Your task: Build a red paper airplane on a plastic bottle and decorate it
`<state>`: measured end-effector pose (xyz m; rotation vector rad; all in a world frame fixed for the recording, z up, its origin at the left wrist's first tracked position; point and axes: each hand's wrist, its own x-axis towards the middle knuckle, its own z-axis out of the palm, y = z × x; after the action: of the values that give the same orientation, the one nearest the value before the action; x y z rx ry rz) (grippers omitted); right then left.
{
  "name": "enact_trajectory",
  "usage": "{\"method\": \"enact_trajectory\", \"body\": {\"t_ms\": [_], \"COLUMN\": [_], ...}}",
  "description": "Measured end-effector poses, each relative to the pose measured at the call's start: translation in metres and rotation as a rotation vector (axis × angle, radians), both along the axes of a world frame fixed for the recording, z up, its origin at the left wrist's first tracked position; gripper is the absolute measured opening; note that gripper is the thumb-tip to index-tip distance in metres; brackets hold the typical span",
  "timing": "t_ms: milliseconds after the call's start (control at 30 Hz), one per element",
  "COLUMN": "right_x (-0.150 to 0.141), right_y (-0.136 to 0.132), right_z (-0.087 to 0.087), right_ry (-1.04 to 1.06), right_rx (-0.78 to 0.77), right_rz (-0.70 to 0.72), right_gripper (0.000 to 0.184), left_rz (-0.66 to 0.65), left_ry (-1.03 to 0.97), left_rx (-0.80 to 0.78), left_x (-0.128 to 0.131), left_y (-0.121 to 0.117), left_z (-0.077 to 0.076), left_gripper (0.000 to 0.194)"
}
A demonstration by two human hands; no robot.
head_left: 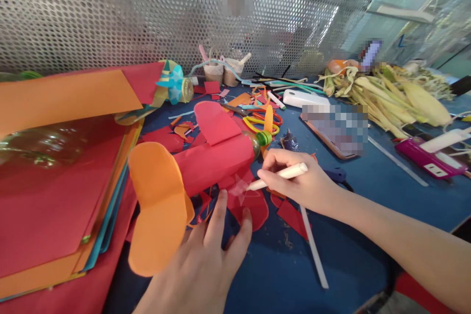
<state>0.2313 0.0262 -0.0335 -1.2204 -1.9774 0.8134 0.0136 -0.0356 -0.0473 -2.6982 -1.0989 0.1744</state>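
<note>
A blue surface (360,240) carries a stack of coloured paper (47,206) at left and, centrally, a bottle wrapped in red paper (217,159), lying on its side, green cap to the right. An orange piece (156,216) is at its left end. The left hand (200,260) is spread, gripping nothing, fingers at the bottle's near red wing (255,212). The right hand (311,184) pinches a white marker (292,171), tip at the wing's pale star (238,187).

Perforated metal screen (110,10), blue tabletop (275,274)
</note>
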Motion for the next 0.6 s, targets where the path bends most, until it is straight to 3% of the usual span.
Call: {"method": "enact_trajectory", "body": {"t_ms": [400,600], "right_x": [-0.0002,0.0], "right_y": [0.0002,0.0002], "right_z": [-0.0011,-0.0007], "right_ry": [-0.017,-0.008], "right_rx": [0.029,0.041], "right_rz": [-0.012,-0.016], "right_gripper": [0.022,0.022], "left_rz": [0.059,0.0], "left_ry": [-0.01,-0.038], "left_rx": [-0.047,-0.027], "left_x": [-0.0012,-0.0027], "left_y": [-0.0017,-0.0004], "left_z": [-0.0011,0.0019], "left_gripper": [0.075,0.073]}}
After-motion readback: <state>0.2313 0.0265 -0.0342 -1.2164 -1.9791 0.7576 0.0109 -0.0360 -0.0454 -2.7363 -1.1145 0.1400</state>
